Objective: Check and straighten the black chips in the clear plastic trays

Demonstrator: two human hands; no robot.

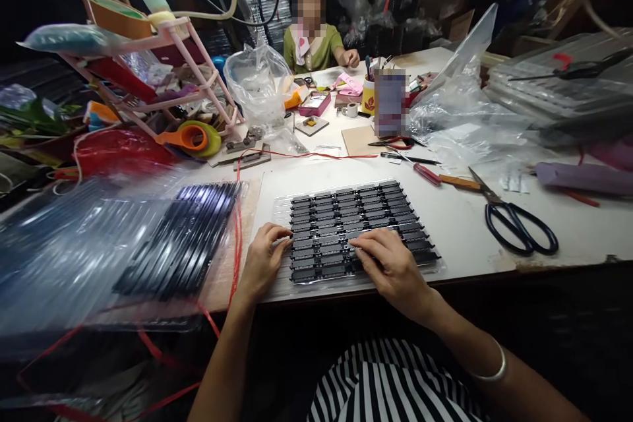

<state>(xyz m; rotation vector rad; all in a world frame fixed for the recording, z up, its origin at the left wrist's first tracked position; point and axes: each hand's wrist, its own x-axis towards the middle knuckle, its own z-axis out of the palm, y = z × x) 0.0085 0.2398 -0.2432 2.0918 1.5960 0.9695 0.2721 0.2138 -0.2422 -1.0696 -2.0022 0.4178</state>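
Note:
A clear plastic tray (283, 211) lies on the table in front of me, filled with rows of black toothed strips (346, 214). At the rows' left ends, my left hand (266, 256) has thumb and fingers drawn together in a pinch; what is between them is hidden. My right hand (390, 267) reaches over the lower middle of the rows. Its thumb and index finger close on a black strip there, though the strip's exact grip point is small and partly covered.
More trays of black strips (198, 231) lie left. Red string (239, 231) crosses the table. Scissors (514, 221) and a red-handled screwdriver (426, 174) lie right. A pink rack (198, 66) and plastic bag (260, 79) stand beyond. Another person (316, 46) sits opposite.

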